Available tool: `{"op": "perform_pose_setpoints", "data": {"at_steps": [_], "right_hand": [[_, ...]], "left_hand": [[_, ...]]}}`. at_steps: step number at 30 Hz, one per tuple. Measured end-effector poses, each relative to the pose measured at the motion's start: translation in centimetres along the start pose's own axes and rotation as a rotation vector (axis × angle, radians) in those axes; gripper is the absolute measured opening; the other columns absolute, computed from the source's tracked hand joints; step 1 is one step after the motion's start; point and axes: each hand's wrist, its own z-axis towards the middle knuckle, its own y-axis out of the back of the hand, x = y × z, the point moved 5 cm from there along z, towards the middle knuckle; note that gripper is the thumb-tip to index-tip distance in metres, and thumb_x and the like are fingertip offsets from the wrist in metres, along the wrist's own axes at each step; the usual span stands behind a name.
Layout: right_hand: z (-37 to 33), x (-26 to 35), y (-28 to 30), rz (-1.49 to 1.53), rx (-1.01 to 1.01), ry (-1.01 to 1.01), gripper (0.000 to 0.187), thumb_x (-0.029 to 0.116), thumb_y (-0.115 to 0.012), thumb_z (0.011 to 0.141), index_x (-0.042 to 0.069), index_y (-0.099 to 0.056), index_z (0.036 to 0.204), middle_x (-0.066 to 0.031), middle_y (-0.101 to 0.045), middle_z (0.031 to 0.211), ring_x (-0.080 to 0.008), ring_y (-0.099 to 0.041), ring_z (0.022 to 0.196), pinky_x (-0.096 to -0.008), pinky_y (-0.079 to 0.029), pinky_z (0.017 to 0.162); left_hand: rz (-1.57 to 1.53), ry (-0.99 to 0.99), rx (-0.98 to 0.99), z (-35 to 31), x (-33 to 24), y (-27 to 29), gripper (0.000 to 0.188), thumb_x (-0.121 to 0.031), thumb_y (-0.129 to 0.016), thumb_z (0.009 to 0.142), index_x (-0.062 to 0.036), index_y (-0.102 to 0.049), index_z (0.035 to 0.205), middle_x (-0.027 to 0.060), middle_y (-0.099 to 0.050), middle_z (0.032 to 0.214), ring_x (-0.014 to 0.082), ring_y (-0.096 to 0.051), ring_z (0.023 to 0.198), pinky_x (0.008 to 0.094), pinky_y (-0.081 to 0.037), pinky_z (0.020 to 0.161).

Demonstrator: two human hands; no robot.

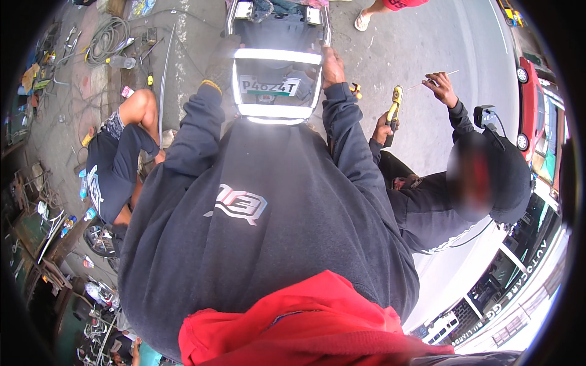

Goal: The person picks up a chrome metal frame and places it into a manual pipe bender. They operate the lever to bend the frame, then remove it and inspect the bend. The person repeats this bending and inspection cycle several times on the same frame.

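In front of me is a shiny metal tube rack (278, 56) at the back of a motorcycle, with a white license plate (268, 86) framed inside it. My right hand (333, 66) is closed around the rack's right side tube. At the left side of the rack, my left hand (226, 53) is dim and partly lost in glare, so its fingers cannot be made out. Both arms reach forward in dark sleeves. Close on my right, a co-worker holds a yellow and black electrode holder (395, 110) in one hand and a thin rod (450, 73) in the other.
Another person (116, 171) crouches on my left beside a long metal bar (165, 79). Coiled cable (108, 41), a plastic bottle (122, 62) and scattered tools lie far left. A sandaled foot (362, 21) is at the top. A red car (531, 104) stands far right.
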Motion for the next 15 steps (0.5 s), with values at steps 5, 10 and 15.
{"op": "perform_pose_setpoints", "data": {"at_steps": [5, 10, 15], "right_hand": [[-2.2, -2.1, 1.8, -0.011, 0.003, 0.016, 0.042, 0.039, -0.051, 0.098, 0.013, -0.048, 0.131, -0.006, -0.067, 0.11, -0.0203, -0.063, 0.088, -0.0405, -0.056, 0.063], [-3.7, -4.0, 3.1, -0.021, -0.006, 0.012, 0.043, 0.04, -0.051, 0.098, 0.013, -0.048, 0.131, -0.0056, -0.067, 0.111, -0.0208, -0.063, 0.091, -0.0418, -0.056, 0.065], [-5.5, -5.0, 2.8, 0.018, 0.007, 0.036, 0.044, 0.041, -0.052, 0.098, 0.013, -0.048, 0.131, -0.0059, -0.068, 0.112, -0.0205, -0.063, 0.091, -0.042, -0.055, 0.065]], "left_hand": [[0.205, -0.134, -0.009, -1.4, 2.2, 0.2, 0.031, -0.043, -0.062, 0.089, -0.0133, -0.063, 0.1, -0.0003, -0.065, 0.082, 0.0113, -0.056, 0.059, 0.0282, -0.045, 0.05], [0.217, -0.122, 0.007, -2.8, 3.9, 0.4, 0.032, -0.044, -0.063, 0.088, -0.0126, -0.064, 0.098, 0.0006, -0.064, 0.079, 0.0116, -0.055, 0.058, 0.0285, -0.045, 0.05], [0.085, -0.113, 0.013, -5.1, 3.4, 0.5, 0.033, -0.044, -0.062, 0.089, -0.0123, -0.063, 0.098, 0.0007, -0.062, 0.078, 0.0118, -0.055, 0.058, 0.029, -0.045, 0.05]]}}
